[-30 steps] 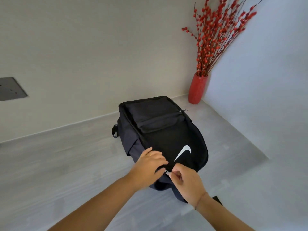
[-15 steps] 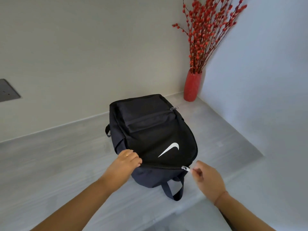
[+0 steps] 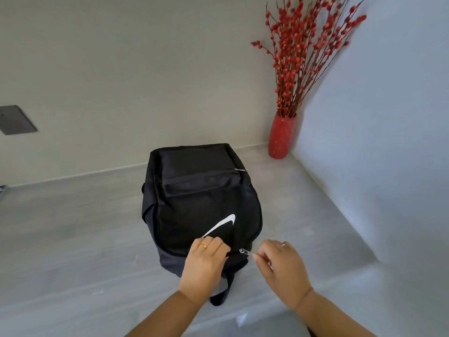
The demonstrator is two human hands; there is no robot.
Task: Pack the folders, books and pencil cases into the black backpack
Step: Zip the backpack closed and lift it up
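Observation:
The black backpack (image 3: pixel 201 203) with a white swoosh lies flat on the grey surface, its top end toward me. My left hand (image 3: pixel 206 259) grips the fabric at the bag's near edge, just below the swoosh. My right hand (image 3: pixel 281 266) pinches the silver zipper pull (image 3: pixel 244 251) of the main compartment, to the right of my left hand. The front pocket's zipper pull (image 3: pixel 239 169) lies at the bag's far right. A carry strap (image 3: pixel 222 291) hangs off the near end. No folders, books or pencil cases are in view.
A red vase (image 3: pixel 281 136) with red berry branches stands in the far right corner. Walls close the surface at the back and right. A dark plate (image 3: pixel 15 120) is set in the back wall at left. The surface's front edge (image 3: pixel 243 319) runs near my wrists.
The view shifted and the bag now sits more centred. My left hand moved right along the near edge, closer to the zipper pull. My right hand still pinches the pull.

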